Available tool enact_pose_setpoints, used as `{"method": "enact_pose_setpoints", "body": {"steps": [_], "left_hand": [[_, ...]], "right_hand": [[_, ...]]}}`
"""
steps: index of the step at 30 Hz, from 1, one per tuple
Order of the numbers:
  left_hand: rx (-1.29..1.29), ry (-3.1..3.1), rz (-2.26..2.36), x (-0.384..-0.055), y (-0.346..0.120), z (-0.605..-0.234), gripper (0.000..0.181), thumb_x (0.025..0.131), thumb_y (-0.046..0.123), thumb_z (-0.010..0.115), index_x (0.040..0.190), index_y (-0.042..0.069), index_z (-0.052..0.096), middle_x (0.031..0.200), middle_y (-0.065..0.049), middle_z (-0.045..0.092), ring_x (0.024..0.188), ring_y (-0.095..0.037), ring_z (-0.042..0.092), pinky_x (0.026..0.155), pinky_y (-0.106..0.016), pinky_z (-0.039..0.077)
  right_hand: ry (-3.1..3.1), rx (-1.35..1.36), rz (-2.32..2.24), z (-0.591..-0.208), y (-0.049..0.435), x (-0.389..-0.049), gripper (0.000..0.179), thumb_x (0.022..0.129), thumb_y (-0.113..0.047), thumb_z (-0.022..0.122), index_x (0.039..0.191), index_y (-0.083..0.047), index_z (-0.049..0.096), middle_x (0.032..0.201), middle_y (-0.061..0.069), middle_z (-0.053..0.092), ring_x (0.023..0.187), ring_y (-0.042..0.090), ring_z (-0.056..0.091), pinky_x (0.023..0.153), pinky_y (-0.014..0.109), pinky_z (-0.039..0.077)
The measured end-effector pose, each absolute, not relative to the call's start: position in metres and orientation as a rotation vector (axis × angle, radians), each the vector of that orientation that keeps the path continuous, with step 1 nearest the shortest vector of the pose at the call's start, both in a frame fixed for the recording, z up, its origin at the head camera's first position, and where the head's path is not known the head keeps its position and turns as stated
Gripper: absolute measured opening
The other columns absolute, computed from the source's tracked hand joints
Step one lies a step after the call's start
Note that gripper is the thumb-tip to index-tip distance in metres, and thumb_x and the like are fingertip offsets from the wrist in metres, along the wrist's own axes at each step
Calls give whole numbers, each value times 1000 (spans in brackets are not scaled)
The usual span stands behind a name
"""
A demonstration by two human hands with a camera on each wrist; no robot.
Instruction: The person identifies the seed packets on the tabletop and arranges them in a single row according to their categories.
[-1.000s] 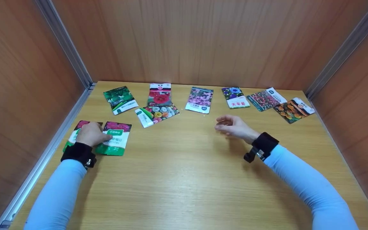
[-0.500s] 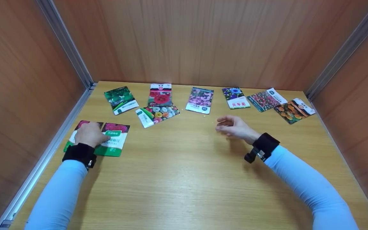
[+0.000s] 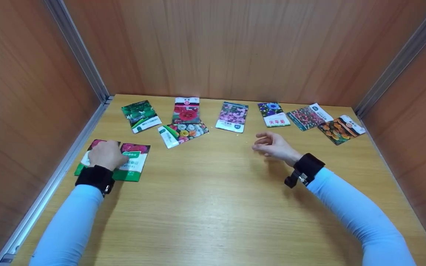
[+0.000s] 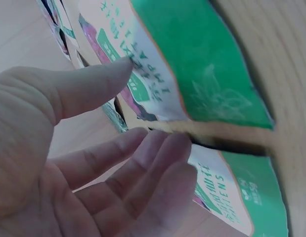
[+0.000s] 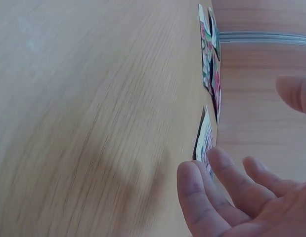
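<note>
Two green-and-white seed packets with pink flowers lie side by side at the table's left. My left hand point(image 3: 106, 154) is over them, its thumb on the face of the right one point(image 3: 133, 166). The other fingers reach over the left packet point(image 3: 83, 168) and hide much of it. In the left wrist view, the thumb point(image 4: 96, 86) lies along one packet point(image 4: 207, 54), while loosely bent fingertips rest by the narrow gap beside the second packet point(image 4: 254, 190). My right hand point(image 3: 274, 147) hovers over mid-table with relaxed fingers, holding nothing; its fingers point(image 5: 197, 197) also show in the right wrist view.
Along the back lie a green packet point(image 3: 141, 114), a red-flower packet point(image 3: 186, 111) touching a multicoloured one point(image 3: 187, 133), a pink one point(image 3: 232, 115), a blue one point(image 3: 274, 114), and two overlapping ones, pink-red point(image 3: 305, 117) and orange point(image 3: 338, 130). Wooden walls point(image 3: 227, 48) enclose the table.
The right green-and-white packet has slid slightly left under my left thumb, narrowing the gap to the other packet. My right hand has barely moved.
</note>
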State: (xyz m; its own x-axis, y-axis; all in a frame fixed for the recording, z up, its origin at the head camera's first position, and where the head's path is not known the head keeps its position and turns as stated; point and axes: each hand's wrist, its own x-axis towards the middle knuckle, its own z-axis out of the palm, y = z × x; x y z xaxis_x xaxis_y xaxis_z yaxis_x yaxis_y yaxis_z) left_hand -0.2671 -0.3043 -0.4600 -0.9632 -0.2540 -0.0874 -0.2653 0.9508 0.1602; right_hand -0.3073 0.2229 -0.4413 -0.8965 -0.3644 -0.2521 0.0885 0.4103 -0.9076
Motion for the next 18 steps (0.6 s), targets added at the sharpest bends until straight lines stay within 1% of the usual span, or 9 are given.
{"method": "enact_pose_setpoints", "body": {"steps": [3,6,8,10,13,15,16,18], "left_hand": [[-379,3049,283,-269,-299,-460,55,70,43,69,98,-2,57,74,-16,53,68,-34,47,55,-42,37],[-346,3070,326,-270,-292,-460,54,73,48,66,96,0,57,67,-13,52,65,-32,47,54,-39,35],[-309,3096,370,-272,-286,-460,57,74,52,63,98,1,57,66,-12,53,65,-31,48,55,-38,35],[-264,3125,427,-274,-280,-461,64,73,59,59,105,3,55,76,-13,56,70,-31,49,60,-40,37],[-174,3176,495,-278,-269,-463,77,70,67,53,116,6,50,95,-16,58,78,-31,49,68,-44,40],[-112,3207,523,-280,-262,-464,82,69,70,51,122,7,46,106,-18,56,85,-33,50,72,-48,41],[-83,3217,532,-281,-258,-465,83,69,70,50,123,8,45,109,-18,55,88,-33,51,74,-49,41],[-38,3215,550,-282,-249,-466,85,70,71,48,128,10,40,115,-18,52,96,-34,50,78,-52,40]], "right_hand": [[2292,-229,-1497,-439,225,-309,61,78,-28,69,127,-7,39,121,16,47,104,27,50,85,46,41],[2383,-199,-1499,-444,231,-318,64,74,-31,71,126,-8,41,124,15,45,105,26,48,85,41,42],[2475,-160,-1472,-449,235,-326,67,72,-37,72,125,-10,42,126,13,43,106,25,46,85,39,41],[2579,-101,-1421,-453,240,-334,71,69,-43,72,125,-13,42,128,10,41,108,26,43,85,39,40],[2722,-27,-1318,-455,246,-344,77,66,-51,71,127,-15,40,131,9,37,112,28,39,88,44,37],[2816,-2,-1245,-455,250,-352,78,64,-55,70,125,-15,41,130,9,38,114,29,37,90,45,34],[2853,2,-1215,-454,251,-356,79,64,-55,70,125,-14,40,130,11,38,115,30,36,91,46,32],[2918,33,-1170,-454,254,-363,82,62,-57,70,124,-13,41,125,12,41,112,29,38,91,45,31]]}}
